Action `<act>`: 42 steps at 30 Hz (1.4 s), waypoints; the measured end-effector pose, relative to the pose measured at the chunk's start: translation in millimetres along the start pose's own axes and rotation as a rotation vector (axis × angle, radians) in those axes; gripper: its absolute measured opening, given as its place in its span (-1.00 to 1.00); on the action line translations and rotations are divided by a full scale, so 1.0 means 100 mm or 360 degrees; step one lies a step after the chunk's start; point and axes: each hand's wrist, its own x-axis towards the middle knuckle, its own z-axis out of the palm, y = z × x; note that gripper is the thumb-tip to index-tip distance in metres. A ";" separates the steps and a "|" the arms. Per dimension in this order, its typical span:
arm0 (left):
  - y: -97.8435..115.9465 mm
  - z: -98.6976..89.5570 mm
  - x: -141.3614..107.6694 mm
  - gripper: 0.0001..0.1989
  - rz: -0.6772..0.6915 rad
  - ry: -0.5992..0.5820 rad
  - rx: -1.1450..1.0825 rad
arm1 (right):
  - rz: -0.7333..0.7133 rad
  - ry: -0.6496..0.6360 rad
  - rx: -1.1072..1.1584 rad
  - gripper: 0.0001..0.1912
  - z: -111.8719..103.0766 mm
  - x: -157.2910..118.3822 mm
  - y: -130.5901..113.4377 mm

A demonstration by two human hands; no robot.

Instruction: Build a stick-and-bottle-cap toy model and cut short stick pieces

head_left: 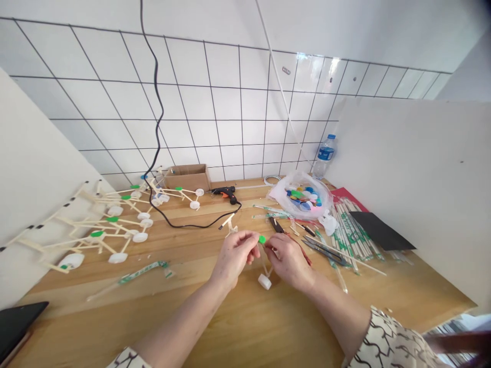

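Near the middle of the wooden table (184,312), both hands pinch a small chopstick assembly (264,261). It has a green cap (262,239) at the top between the fingertips and a white cap (264,281) at its lower end. My left hand (237,254) is closed on the assembly from the left, beside the green cap. My right hand (288,258) is closed on it from the right, and its fingers hide part of the sticks. Past my left hand, a pale stick piece (230,224) with a dark tip sticks out.
Several stick frames with caps (126,220) stand at the left. Behind are a cardboard box (187,178), a glue gun (226,193) with its black cord, and a bag of caps (303,197). Scissors (324,249), pliers (276,225), wrapped chopsticks (355,230) and a bottle (324,158) are at the right.
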 end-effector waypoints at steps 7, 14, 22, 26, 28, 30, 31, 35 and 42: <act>-0.06 -0.13 -0.10 -0.68 0.0148 0.0055 0.0076 | 0.0098 0.0018 0.0177 -0.83 0.02 -0.02 -0.07; -0.01 -0.26 -0.28 -0.72 0.0195 0.0200 0.0418 | 0.0274 0.0039 0.0397 -0.86 0.16 -0.04 -0.08; 0.00 -0.27 -0.30 -0.87 0.0286 0.0150 0.0598 | 0.0463 0.0021 0.0662 -0.88 0.32 -0.06 -0.23; -0.01 -0.30 -0.28 -0.87 0.0311 0.0157 0.0596 | 0.0396 -0.0011 0.0595 -0.88 0.30 -0.06 -0.29; -0.03 -0.32 -0.27 -0.86 0.0317 0.0152 0.0607 | 0.0333 -0.0028 0.0555 -0.87 0.28 -0.07 -0.30; -0.05 -0.36 -0.27 -0.85 0.0345 0.0148 0.0643 | 0.0292 -0.0035 0.0541 -0.86 0.27 -0.07 -0.30; -0.06 -0.37 -0.27 -0.85 0.0365 0.0147 0.0669 | 0.0285 -0.0032 0.0543 -0.86 0.26 -0.07 -0.29; -0.03 -0.42 -0.31 -0.83 0.0490 0.0225 0.0773 | 0.0297 -0.0007 0.0580 -0.86 0.25 -0.07 -0.28; 0.03 -0.40 -0.33 -0.83 0.0765 0.0337 0.0819 | 0.0331 -0.0091 0.0583 -0.85 0.25 -0.06 -0.29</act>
